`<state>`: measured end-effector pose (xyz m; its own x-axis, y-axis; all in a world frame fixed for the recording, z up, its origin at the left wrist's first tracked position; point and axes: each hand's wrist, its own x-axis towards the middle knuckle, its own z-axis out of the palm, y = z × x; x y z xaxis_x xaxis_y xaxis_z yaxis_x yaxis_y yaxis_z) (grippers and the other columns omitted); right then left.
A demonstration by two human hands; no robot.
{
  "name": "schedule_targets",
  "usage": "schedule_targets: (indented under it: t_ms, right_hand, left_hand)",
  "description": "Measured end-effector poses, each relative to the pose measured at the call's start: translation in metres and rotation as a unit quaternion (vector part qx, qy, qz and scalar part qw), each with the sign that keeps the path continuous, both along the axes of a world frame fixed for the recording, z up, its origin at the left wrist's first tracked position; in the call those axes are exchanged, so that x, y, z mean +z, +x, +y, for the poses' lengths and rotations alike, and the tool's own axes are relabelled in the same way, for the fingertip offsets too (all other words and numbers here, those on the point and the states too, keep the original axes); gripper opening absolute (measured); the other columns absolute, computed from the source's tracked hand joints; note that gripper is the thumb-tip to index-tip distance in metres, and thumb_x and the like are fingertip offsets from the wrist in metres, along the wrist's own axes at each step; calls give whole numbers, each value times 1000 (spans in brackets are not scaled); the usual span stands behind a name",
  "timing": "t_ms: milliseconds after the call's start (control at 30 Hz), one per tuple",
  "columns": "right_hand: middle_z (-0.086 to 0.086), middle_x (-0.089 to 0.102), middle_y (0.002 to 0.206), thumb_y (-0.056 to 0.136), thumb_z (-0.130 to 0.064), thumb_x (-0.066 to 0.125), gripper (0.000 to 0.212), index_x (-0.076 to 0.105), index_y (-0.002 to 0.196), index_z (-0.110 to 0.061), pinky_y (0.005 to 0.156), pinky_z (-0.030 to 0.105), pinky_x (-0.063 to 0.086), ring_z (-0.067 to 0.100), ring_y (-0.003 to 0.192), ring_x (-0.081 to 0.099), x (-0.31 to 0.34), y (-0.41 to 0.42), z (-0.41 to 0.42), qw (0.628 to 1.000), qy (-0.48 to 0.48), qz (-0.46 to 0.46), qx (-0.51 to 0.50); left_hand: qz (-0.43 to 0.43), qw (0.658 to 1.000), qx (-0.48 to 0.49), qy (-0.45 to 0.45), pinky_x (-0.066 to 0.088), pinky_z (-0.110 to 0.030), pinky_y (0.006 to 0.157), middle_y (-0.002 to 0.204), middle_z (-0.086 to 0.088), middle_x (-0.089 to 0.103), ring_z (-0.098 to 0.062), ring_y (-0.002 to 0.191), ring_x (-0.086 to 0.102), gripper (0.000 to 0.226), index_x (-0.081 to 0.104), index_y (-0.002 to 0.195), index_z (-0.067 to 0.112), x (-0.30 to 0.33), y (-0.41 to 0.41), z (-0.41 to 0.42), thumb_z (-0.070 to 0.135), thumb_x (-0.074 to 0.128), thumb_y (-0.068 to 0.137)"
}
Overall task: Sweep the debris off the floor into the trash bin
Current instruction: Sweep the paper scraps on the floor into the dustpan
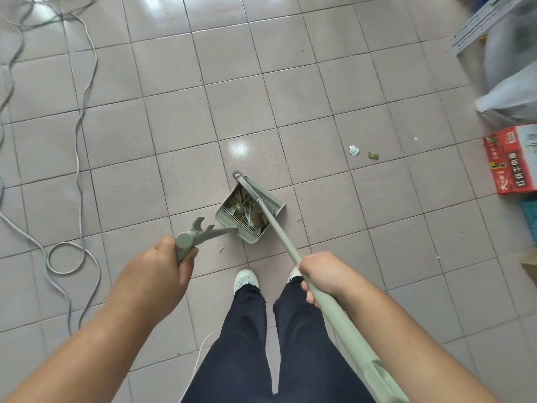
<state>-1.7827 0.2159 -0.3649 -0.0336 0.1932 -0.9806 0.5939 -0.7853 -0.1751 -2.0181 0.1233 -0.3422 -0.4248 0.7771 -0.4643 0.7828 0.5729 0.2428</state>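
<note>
My left hand (162, 274) grips the top of the pale green dustpan handle (200, 235). The dustpan (247, 232) rests on the tiled floor just ahead of my feet, filled with dry leaves and paper scraps (247, 205). My right hand (322, 276) is closed around the long green broom pole (279, 228), which slants across the pan; the broom head (241, 178) lies at the pan's far side. A white paper scrap (353, 150) and a small green bit (373, 155) lie on the floor to the right. A bin lined with a white bag (508, 97) stands at the far right, blurred.
Grey cables (78, 141) loop over the floor on the left. A red and white carton (511, 161) sits at the right edge, with a blue crate (530, 213) below it. Tiny white specks (221, 249) dot the tiles. My white shoes (245, 279) stand behind the pan.
</note>
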Motion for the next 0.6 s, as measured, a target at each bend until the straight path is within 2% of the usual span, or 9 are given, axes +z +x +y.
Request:
schedule_targets:
  t_ms: [133, 233, 400, 500, 600]
  right_hand:
    - [6, 48, 58, 93, -11, 41, 17, 49, 78, -12, 36, 15, 35, 14, 28, 43, 11, 17, 3, 999, 32, 1, -19]
    - [6, 49, 58, 93, -13, 43, 15, 51, 80, -13, 39, 16, 35, 15, 29, 44, 13, 32, 10, 997, 58, -17, -45]
    - [11, 50, 61, 91, -12, 44, 16, 50, 76, -13, 39, 16, 37, 17, 31, 45, -2, 63, 30, 990, 98, -51, -85]
    - [12, 49, 61, 91, -8, 43, 14, 53, 81, -9, 34, 13, 37, 17, 29, 43, -13, 86, 48, 983, 113, -74, -124]
    - [13, 51, 61, 89, -6, 43, 15, 57, 87, -4, 33, 15, 39, 18, 28, 45, -30, 111, 72, 975, 133, -95, -149]
  left_hand:
    - [-13, 1000, -16, 8, 34, -34, 58, 72, -5, 50, -28, 66, 42, 30, 46, 87, 8, 2, 8, 10, 37, 43, 91]
    - [-16, 999, -35, 12, 36, -34, 59, 75, -8, 54, -29, 67, 43, 31, 48, 89, 8, 1, 12, 21, 38, 42, 92]
    - [-8, 998, -58, 12, 34, -33, 61, 75, -4, 48, -28, 69, 41, 31, 48, 94, 10, 1, 28, 50, 39, 39, 92]
    - [0, 997, -80, 15, 38, -35, 62, 80, -8, 55, -30, 71, 45, 33, 47, 91, 9, -2, 44, 74, 41, 38, 92]
    - [4, 995, -99, 20, 39, -36, 62, 75, -4, 48, -32, 71, 47, 33, 43, 84, 10, -2, 63, 101, 42, 37, 92]
